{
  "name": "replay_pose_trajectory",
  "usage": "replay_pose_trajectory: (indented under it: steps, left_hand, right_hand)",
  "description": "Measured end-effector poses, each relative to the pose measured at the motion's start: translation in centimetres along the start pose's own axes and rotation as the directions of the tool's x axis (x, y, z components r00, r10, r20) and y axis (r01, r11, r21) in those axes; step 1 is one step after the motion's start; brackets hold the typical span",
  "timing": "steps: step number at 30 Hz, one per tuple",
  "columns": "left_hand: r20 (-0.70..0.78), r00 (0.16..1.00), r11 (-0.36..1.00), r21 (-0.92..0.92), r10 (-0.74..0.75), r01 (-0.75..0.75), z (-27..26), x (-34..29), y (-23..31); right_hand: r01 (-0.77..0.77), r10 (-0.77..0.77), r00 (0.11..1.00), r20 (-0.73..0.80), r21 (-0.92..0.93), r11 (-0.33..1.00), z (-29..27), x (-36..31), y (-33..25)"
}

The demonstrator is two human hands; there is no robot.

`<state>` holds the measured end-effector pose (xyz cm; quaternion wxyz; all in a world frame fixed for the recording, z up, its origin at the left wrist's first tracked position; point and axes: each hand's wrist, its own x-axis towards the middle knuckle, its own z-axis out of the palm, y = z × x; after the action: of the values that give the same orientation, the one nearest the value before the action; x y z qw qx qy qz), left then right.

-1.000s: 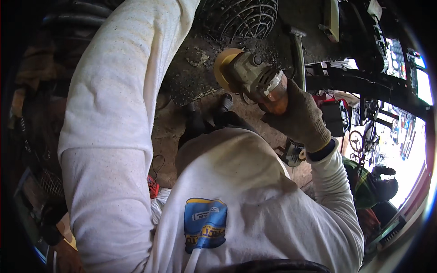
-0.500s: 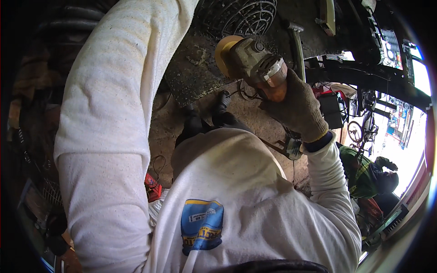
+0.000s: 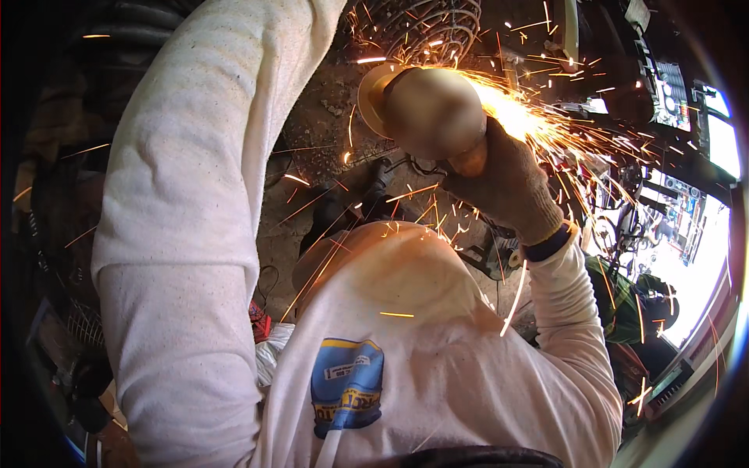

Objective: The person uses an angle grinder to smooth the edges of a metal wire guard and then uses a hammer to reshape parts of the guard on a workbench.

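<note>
My right hand (image 3: pixel 511 187), in a knitted work glove, is closed around an angle grinder (image 3: pixel 437 113). The grinder's body is blurred, and a yellowish disc or guard (image 3: pixel 377 97) shows at its left side. A bright stream of sparks (image 3: pixel 519 113) flies from beside the grinder toward the right, with stray streaks all over the scene. What the grinder touches is hidden. My left arm (image 3: pixel 183 171), in a white sleeve, reaches up past the top edge, so its hand is out of sight.
Curved metal bars (image 3: pixel 421 27) lie at the top beyond the grinder. A person in a green top (image 3: pixel 620 296) is low at the right, near a bicycle or motorbike. A red object (image 3: pixel 260 321) and white cloth (image 3: pixel 273 351) lie beside my left arm. My shoes (image 3: pixel 380 178) show below the grinder.
Sparks now burst from the grinder; there were none before. The grinder has shifted very slightly and its body has blurred. My left arm has barely moved.
</note>
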<state>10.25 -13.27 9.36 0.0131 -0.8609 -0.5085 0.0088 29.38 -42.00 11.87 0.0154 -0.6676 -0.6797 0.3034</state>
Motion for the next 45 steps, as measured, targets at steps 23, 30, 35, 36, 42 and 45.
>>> replay_pose_trajectory:
  steps: [23,30,35,36,42,45]
  left_hand:
    - [-0.014,0.989,0.963,0.227,0.149,-0.142,1.3,0.8,-0.7]
    - [0.043,0.988,0.978,-0.141,-0.149,0.154,0.4,0.3,3.8]
    - [-0.029,0.991,0.985,0.115,0.131,-0.127,2.4,1.2,-1.1]
    - [-0.029,0.991,0.985,0.114,0.131,-0.127,2.4,1.2,-1.0]
    - [0.000,0.989,0.988,0.050,0.150,-0.149,1.4,0.6,-0.4]
    - [-0.050,0.988,0.977,0.164,0.148,-0.138,1.9,0.8,-0.8]
  right_hand:
    - [0.035,-0.035,0.999,0.006,0.030,0.999,-0.1,0.4,0.3]
    - [0.038,-0.037,0.996,0.077,-0.016,0.999,-1.4,-1.9,3.1]
    - [0.088,-0.086,0.996,-0.031,0.083,0.993,-0.2,-0.4,0.1]
    - [0.059,-0.057,0.998,-0.024,0.100,0.993,-0.2,-0.4,0.1]
    - [0.075,-0.075,0.997,0.002,0.095,0.993,0.1,0.0,0.5]
    - [0.110,-0.109,0.994,-0.012,0.124,0.986,0.2,0.4,0.2]
